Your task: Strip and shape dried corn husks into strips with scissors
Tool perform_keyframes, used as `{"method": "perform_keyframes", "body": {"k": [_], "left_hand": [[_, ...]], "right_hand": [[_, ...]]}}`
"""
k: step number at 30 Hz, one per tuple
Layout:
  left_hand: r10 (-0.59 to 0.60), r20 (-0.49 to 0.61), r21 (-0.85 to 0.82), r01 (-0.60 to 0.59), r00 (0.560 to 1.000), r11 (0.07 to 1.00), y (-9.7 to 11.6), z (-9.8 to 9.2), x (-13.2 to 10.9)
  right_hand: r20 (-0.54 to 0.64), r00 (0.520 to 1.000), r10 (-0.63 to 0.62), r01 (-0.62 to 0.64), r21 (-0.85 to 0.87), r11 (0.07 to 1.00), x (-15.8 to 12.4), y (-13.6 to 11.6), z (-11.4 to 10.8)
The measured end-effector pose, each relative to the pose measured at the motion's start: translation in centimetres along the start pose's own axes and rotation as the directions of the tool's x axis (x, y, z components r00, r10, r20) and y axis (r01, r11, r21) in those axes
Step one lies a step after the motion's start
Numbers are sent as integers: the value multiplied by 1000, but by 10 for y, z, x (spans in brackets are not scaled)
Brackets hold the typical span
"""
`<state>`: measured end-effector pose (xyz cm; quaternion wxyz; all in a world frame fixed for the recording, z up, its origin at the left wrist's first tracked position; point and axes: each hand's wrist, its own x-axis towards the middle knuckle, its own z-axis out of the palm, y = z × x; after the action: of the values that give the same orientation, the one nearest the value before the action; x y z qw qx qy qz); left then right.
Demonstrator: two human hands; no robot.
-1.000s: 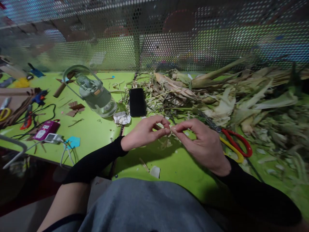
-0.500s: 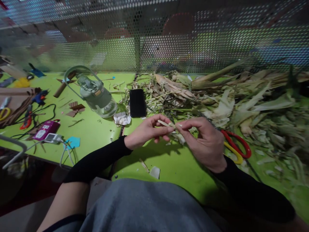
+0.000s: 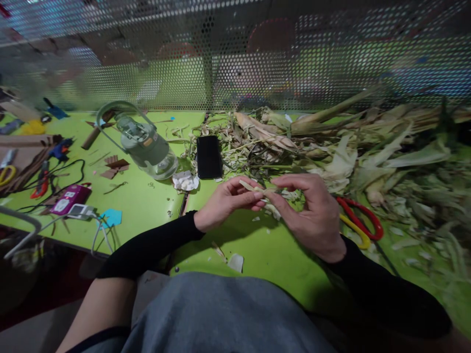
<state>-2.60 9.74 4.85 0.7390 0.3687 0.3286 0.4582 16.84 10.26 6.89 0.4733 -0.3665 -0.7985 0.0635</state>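
Right hand (image 3: 312,215) spread wider, strip (image 3: 247,186) pale, slender

A narrow, pale corn-husk strip (image 3: 247,186) is pinched near mid-view, slanting, its free end pointing toward ten o'clock.

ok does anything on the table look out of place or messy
Mainly the black phone: it lies right beside loose plant scraps, an odd spot for electronics. The crumpled white paper near the bottle looks like stray litter.

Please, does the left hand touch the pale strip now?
Touching. The head view shows the pale strip pinched in the left hand, against its fingers.
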Motion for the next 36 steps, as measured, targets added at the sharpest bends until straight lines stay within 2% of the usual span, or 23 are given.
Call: {"method": "perform_keyframes", "body": {"k": [4, 7, 10, 14, 20, 25, 29, 33, 36], "left_hand": [[4, -47, -37, -5, 999, 999, -2, -3, 2], [7, -62, -69, -11, 998, 998, -2, -4, 4], [48, -43, -53, -50, 998, 997, -3, -5, 4], [133, -9, 66, -132, 991, 989, -3, -4, 2], [223, 37, 185, -226, 974, 956, -5, -7, 2], [248, 87, 229, -262, 965, 938, -9, -11, 4], [316, 124, 306, -339, 941, 889, -9, -13, 6], [374, 169, 413, -410, 912, 813, -8, -15, 5], [379, 205, 484, -430, 903, 762, -8, -16, 5]], "right_hand": [[-55, 979, -196, 188, -121, 975, 2, 6, -1], [-77, 968, -240, 224, -181, 958, 3, 8, -1], [-41, 976, -214, 202, -194, 960, 3, 7, 0], [64, 991, -113, 121, -133, 984, 4, 5, -1], [116, 987, -109, 119, -83, 989, 5, 5, -4], [203, 979, 22, -20, -13, 1000, 7, 3, -9], [340, 927, 162, -200, 82, 976, 13, 4, -16], [508, 815, 279, -394, 132, 910, 21, 4, -23], [578, 744, 335, -493, 138, 859, 25, 3, -26]]}}
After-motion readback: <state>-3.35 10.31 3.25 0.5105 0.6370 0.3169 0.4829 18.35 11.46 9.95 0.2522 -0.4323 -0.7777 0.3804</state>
